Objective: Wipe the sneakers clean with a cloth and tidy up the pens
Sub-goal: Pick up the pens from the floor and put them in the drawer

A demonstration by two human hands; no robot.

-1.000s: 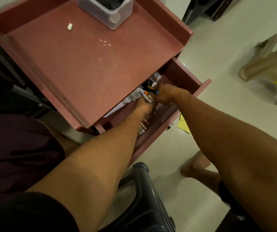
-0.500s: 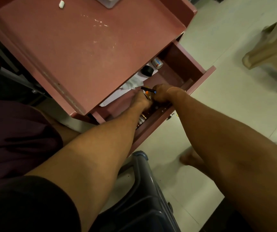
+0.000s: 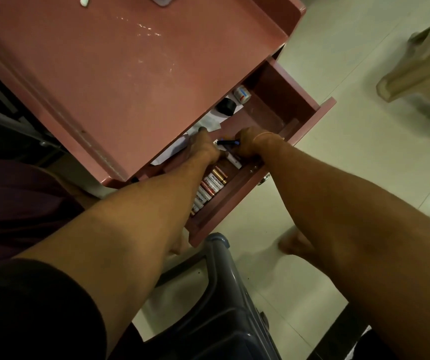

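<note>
Both my hands reach into the open drawer point(image 3: 310, 110) of a pink desk. My right hand point(image 3: 250, 144) is curled round a dark pen point(image 3: 228, 142) whose end sticks out to the left. My left hand point(image 3: 205, 148) lies beside it, fingers pointing into the drawer near white papers; what it holds, if anything, is hidden. A white pen or marker point(image 3: 233, 160) lies under the hands. No sneakers and no cloth are in view.
The drawer also holds a row of batteries point(image 3: 210, 189), a black cap point(image 3: 225, 106), a small white bottle point(image 3: 242, 94) and papers point(image 3: 208, 123). The pink desk top point(image 3: 120, 81) is above. A dark plastic stool point(image 3: 216, 294) and a beige stool point(image 3: 421, 74) stand on the tiled floor.
The view has shifted down and nearer the drawer. My hands have stayed inside it, moving slightly apart, and the right one still grips the dark pen.
</note>
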